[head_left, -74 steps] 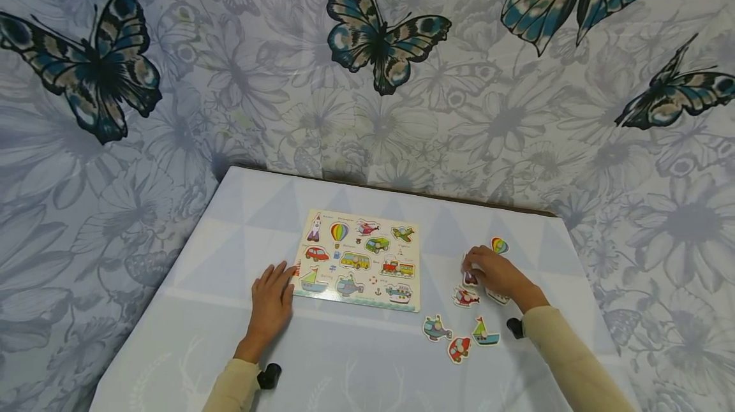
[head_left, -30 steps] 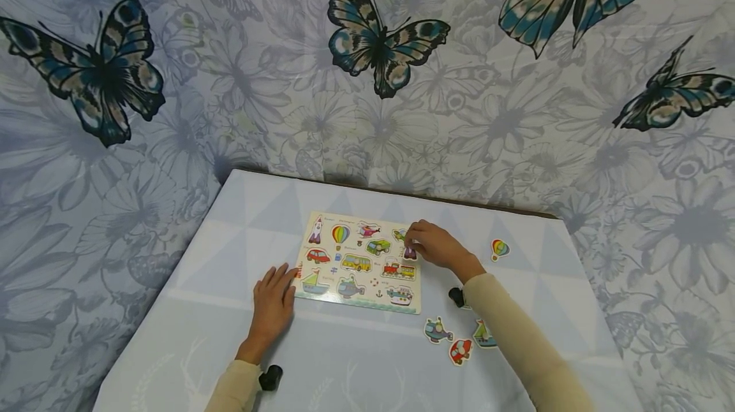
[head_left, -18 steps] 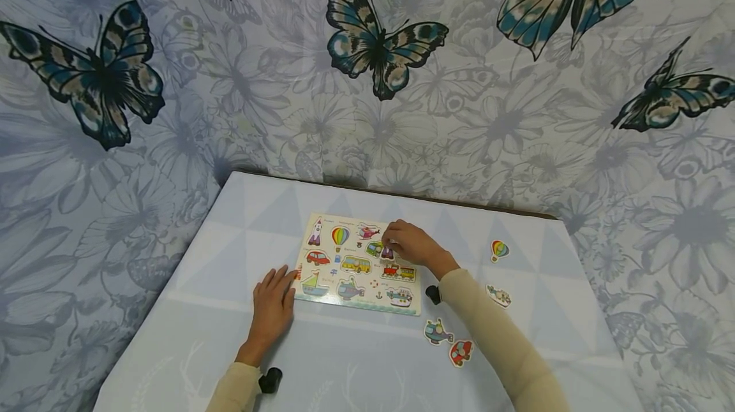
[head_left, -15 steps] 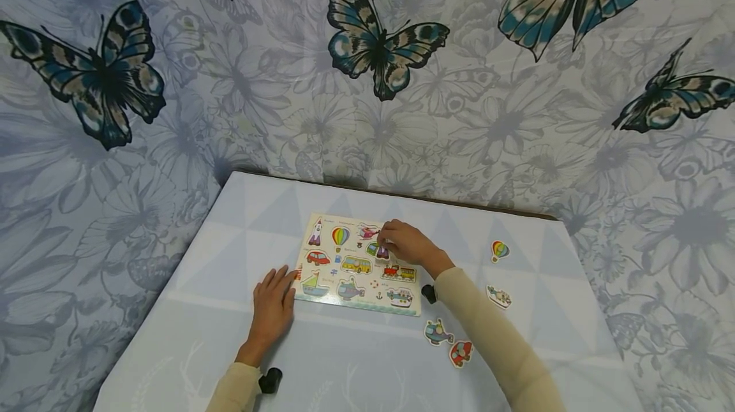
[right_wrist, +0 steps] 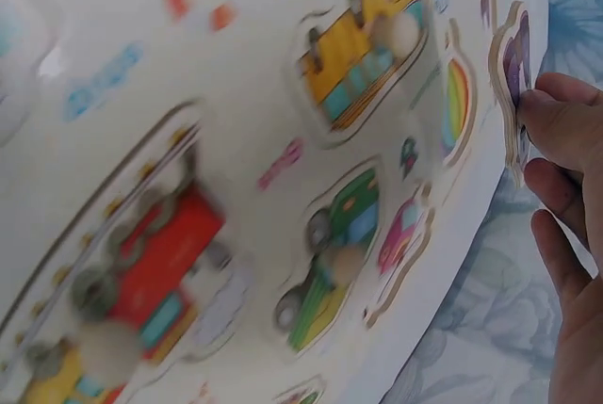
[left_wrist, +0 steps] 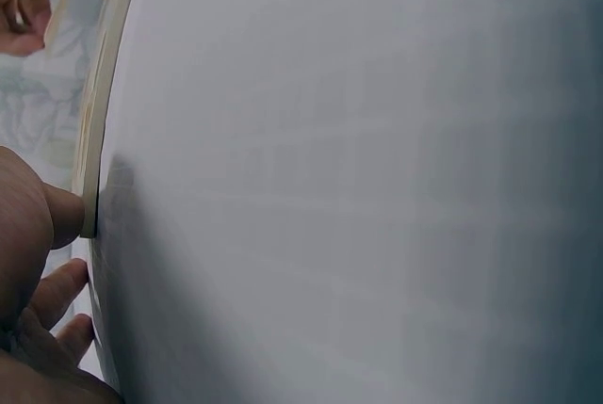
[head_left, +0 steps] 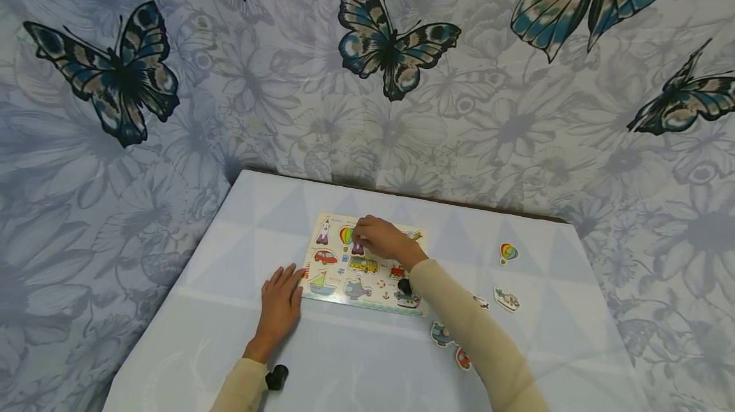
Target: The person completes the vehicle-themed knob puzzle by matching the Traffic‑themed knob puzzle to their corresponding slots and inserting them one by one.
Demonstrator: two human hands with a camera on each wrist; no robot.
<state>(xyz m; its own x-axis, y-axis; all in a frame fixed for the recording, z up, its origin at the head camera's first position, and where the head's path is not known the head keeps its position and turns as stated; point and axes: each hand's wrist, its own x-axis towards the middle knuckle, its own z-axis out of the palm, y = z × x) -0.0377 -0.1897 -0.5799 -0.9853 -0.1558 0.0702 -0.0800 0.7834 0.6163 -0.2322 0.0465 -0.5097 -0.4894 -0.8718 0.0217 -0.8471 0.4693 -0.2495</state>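
Note:
My right hand (head_left: 381, 238) pinches a purple-and-white rocket puzzle piece (head_left: 357, 249) between thumb and fingertips, over the upper part of the puzzle board (head_left: 370, 278). In the right wrist view the rocket piece (right_wrist: 515, 74) stands on edge, raised off the board beside the balloon picture (right_wrist: 457, 107). My left hand (head_left: 280, 303) lies at the board's left edge, fingers extended and fingertips touching it. From the left wrist view, the thumb (left_wrist: 64, 216) meets the board's wooden edge (left_wrist: 99, 112). The board carries pictures of vehicles, including a rocket (head_left: 324, 232) at its upper left.
Loose pieces lie right of the board: a balloon (head_left: 508, 253), a ship (head_left: 506, 300), a submarine (head_left: 441, 335) and a red piece (head_left: 462, 358). The right sleeve (head_left: 465, 329) partly covers some of them. A butterfly-patterned wall (head_left: 275, 125) rises behind the white table (head_left: 201, 259).
My right hand picked up the rocket piece from among the loose pieces and carried it left across the board, towards the balloon picture. The left hand keeps its place at the board's edge.

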